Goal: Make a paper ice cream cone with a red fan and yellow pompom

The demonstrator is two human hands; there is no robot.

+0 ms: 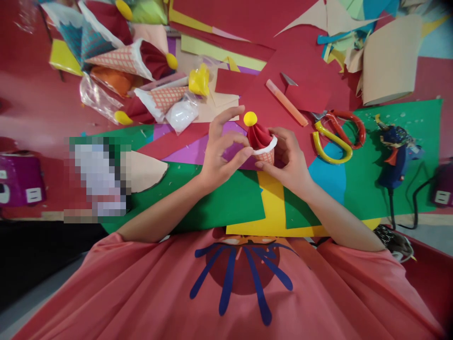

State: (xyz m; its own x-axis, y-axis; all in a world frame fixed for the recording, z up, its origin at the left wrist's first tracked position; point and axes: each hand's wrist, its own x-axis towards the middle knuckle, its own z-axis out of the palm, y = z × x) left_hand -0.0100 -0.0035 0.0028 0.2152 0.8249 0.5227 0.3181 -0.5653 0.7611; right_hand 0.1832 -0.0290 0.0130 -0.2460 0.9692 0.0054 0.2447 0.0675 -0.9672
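Observation:
A small paper ice cream cone (259,136) is held up in front of me, with a pleated red top, a white rim and an orange-checked body. The yellow ball (250,118) sits on its tip. My right hand (292,163) wraps the cone's right side, thumb in front and fingers partly hidden behind. From the left, my left hand (222,153) pinches at the white rim with thumb and index finger, its other fingers raised and curved. Scissors (332,137) with red and yellow handles and an orange stick (286,102) lie just beyond my right hand.
Several finished paper cones (120,61) lie at the upper left, near yellow clay (199,79) and a white lump in plastic (183,113). A blue glue gun (394,163) with a cord rests at the right. Green sheets (212,203) and a rolled beige paper (391,61) cover parts of the table.

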